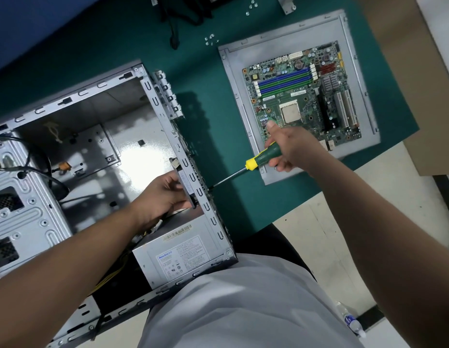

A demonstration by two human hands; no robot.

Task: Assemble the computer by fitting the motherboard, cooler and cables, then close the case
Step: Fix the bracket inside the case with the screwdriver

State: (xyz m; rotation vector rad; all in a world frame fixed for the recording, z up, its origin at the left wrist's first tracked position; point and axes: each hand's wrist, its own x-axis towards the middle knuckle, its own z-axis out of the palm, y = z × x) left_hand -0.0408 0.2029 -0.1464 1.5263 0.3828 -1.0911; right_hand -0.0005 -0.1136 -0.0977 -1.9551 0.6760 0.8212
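Note:
An open grey computer case (98, 136) lies on its side at the left, with a power supply (183, 254) fitted in its near corner. Inside the case, my left hand (163, 197) holds a flat black part (185, 184) against the rear wall. My right hand (291, 149) grips a green and yellow screwdriver (261, 159). Its tip touches the outside of that rear wall. The green motherboard (303, 94) lies on the grey side panel (236, 79) at the right.
Loose screws (210, 40) and a second group of screws (252, 6) lie on the green mat (208, 121) at the back. Black cables (175, 23) trail at the top. Cables and a drive cage (20, 197) fill the case's left side. A cardboard box (419, 84) stands at the right.

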